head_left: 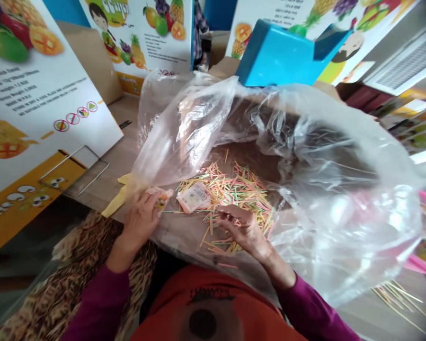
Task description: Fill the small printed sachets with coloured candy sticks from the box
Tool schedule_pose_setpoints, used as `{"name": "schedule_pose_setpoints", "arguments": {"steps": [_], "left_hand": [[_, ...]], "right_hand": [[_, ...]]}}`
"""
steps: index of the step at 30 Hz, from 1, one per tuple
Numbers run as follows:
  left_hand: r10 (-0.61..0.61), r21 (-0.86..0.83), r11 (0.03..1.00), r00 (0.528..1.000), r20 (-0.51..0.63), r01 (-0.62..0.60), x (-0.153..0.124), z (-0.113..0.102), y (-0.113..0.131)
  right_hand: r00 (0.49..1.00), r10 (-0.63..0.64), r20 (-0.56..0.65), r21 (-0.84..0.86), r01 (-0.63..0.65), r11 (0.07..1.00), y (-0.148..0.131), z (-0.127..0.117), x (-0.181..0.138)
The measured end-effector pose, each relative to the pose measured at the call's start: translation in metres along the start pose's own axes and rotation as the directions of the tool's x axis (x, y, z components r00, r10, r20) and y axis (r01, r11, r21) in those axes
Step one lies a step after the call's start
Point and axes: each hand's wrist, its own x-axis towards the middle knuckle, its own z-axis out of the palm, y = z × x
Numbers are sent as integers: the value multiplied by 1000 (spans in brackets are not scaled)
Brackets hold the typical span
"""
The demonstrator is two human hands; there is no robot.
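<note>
My left hand (140, 218) is closed on a small printed packet (162, 200) at the left of the clear plastic bag. A second small packet (195, 197), whitish with an orange edge, lies on a heap of thin coloured sticks (246, 189) in pink, yellow and green. My right hand (243, 229) is over the near part of that heap, its fingers curled toward the thumb. Whether sticks are between those fingers is too small to make out. The heap lies inside the open clear plastic bag (326, 213), which spreads widely to the right.
Printed cartons (49, 90) stand at the left, with more behind. A blue tape-dispenser-like holder (280, 57) stands behind the bag. A bent wire frame (92, 170) and yellow strip (117, 199) lie at left. Loose thin sticks (399, 298) lie at lower right.
</note>
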Motion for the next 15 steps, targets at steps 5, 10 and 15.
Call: {"name": "schedule_pose_setpoints", "arguments": {"steps": [5,10,15], "left_hand": [[-12,332,943,1000,4,10,11,-5,28],[192,203,948,947,256,-247,28,27,90],[213,210,924,887,409,-319,34,42,96]], "right_hand": [[997,11,76,-642,41,765,21,-37,-9],[958,240,154,-861,11,508,-1,-18,18],[972,209,108,-931,25,363,-3,5,40]]}}
